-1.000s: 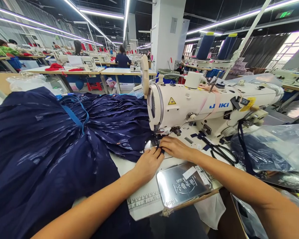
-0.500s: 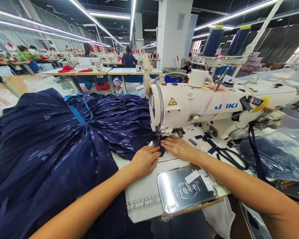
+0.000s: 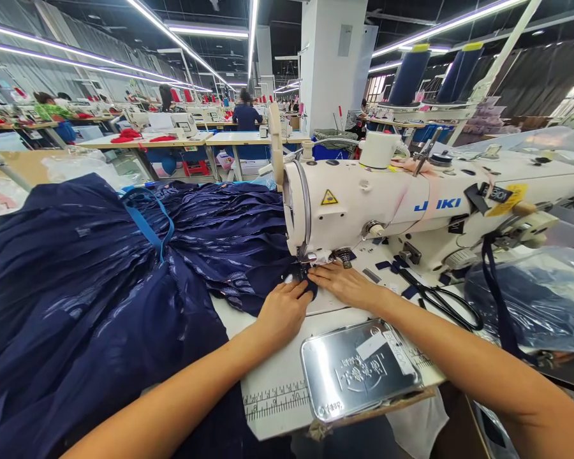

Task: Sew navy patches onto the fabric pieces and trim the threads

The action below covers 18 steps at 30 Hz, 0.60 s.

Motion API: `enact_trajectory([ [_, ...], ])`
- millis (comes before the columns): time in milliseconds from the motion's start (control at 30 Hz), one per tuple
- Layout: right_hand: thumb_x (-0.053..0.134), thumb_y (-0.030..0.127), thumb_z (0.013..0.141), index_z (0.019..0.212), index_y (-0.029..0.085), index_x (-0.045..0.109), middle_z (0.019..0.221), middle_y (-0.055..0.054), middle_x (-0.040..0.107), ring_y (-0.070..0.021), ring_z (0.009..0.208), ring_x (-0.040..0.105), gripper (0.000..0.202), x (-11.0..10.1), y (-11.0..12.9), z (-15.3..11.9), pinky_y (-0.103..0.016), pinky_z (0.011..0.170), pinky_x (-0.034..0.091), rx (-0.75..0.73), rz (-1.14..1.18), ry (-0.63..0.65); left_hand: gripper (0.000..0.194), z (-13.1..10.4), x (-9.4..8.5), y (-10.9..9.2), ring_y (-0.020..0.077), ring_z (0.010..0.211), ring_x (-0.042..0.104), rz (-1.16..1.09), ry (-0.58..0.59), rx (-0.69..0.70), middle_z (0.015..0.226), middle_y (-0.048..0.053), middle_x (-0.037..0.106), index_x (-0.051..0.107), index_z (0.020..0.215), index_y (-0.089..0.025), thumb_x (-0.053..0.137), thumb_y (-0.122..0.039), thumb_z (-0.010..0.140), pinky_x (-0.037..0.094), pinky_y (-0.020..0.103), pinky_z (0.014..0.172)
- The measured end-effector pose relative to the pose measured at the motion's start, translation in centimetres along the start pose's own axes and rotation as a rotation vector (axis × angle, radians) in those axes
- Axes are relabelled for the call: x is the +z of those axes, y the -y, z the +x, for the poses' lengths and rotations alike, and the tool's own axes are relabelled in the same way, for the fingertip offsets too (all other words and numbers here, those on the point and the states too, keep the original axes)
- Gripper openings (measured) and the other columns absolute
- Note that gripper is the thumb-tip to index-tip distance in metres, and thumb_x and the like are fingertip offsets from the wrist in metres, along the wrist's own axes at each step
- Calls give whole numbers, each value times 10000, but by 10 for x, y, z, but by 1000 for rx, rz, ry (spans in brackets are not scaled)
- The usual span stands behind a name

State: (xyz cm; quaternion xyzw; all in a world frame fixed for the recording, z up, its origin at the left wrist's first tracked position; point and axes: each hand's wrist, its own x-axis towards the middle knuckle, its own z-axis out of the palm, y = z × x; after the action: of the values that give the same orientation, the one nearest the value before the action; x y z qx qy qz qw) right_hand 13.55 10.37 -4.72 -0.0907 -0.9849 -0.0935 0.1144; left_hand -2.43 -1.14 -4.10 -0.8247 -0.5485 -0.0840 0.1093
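Navy cloth (image 3: 312,290) lay beneath and between the fingertips of my left hand (image 3: 283,312) and right hand (image 3: 344,285); whether either pinched it, I could not tell.

navy cloth (image 3: 312,288) | lying flat | beneath sewing machine head (image 3: 339,207)

Left fingers (image 3: 294,291) and right fingers (image 3: 321,278) touch navy fabric (image 3: 312,291) by the sewing machine (image 3: 358,197); a shiny metal case (image 3: 330,370) lies nearby.
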Motion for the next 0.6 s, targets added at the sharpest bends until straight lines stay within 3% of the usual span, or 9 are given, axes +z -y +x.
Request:
enact_trajectory([
  [467,405,36,821,1189,113,533,1207,-161,555,-243,1046,550,397,0,1,3,-370,757,510,98,-29,42,259,10,9,2,237,974,587,36,-39,-2,1108,144,616,594,1007,-103,446,-68,798,469,377,802],
  [600,400,25,817,1191,114,532,1197,-158,564,-243,1037,559,406,2,0,4,-393,802,491,107,-51,36,260,11,11,1,229,975,588,66,-54,-9,1105,133,621,593,1014,-99,453,-73,796,456,357,823],
])
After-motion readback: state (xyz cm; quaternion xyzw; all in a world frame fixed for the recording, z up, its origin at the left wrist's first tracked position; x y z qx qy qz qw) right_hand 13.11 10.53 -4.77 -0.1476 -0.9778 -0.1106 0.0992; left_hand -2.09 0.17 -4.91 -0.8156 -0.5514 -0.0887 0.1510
